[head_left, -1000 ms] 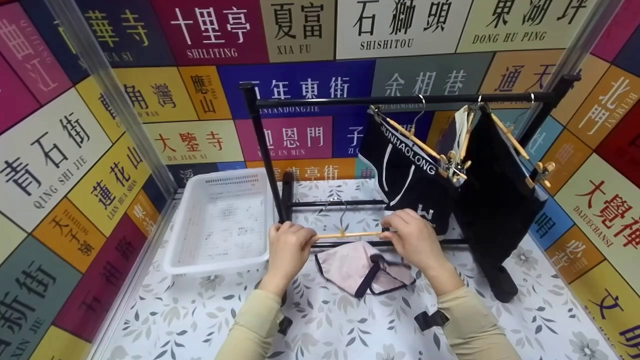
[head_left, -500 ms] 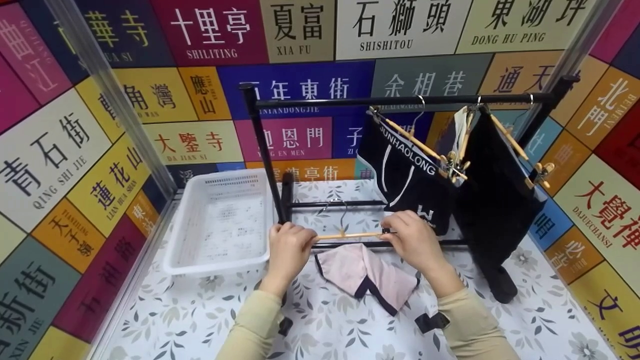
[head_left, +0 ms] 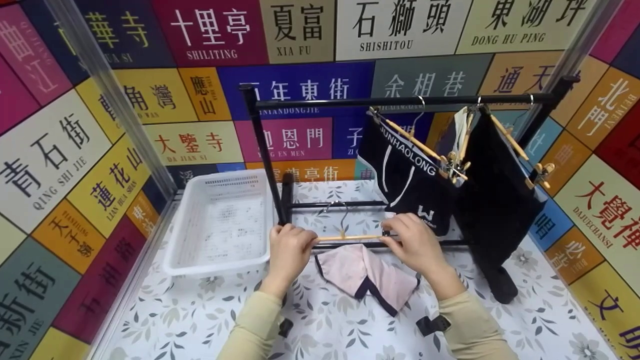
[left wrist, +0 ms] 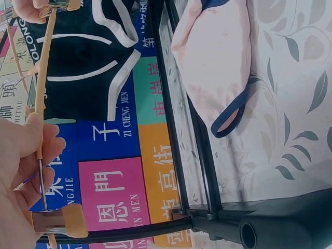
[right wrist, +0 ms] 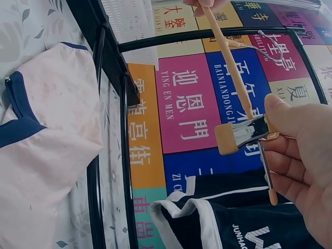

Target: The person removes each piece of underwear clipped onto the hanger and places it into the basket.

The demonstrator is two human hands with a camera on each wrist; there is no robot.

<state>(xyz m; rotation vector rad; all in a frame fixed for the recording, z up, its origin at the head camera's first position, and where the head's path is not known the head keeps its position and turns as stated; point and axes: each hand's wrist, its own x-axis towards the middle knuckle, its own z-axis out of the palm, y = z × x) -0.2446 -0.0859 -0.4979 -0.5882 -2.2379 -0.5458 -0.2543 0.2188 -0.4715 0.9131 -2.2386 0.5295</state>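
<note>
A wooden clip hanger [head_left: 345,237] is held level between two hands, its metal hook upward. My left hand [head_left: 291,250] grips its left end; in the left wrist view, thumb and fingers pinch the bar beside a clip [left wrist: 62,220]. With thumb and fingers, my right hand [head_left: 414,245] holds the other end at a metal clip [right wrist: 246,134], seen in the right wrist view. Neither clip carries cloth. Pink underpants [head_left: 360,272] with navy trim lie on the floral cloth just below the hanger, near the rack's lower bar.
A black rack [head_left: 350,102] stands behind the hands. From its right half hang black shorts [head_left: 400,170] with white lettering and a larger black garment [head_left: 500,195] on clip hangers. A white plastic basket [head_left: 172,250] sits at the left. Sign-printed panels surround the floral-covered table [head_left: 200,320].
The right part of the pink underpants has unfolded and flopped toward me, then stayed still. The hanger has dipped slightly; both hands keep their grip on it.
</note>
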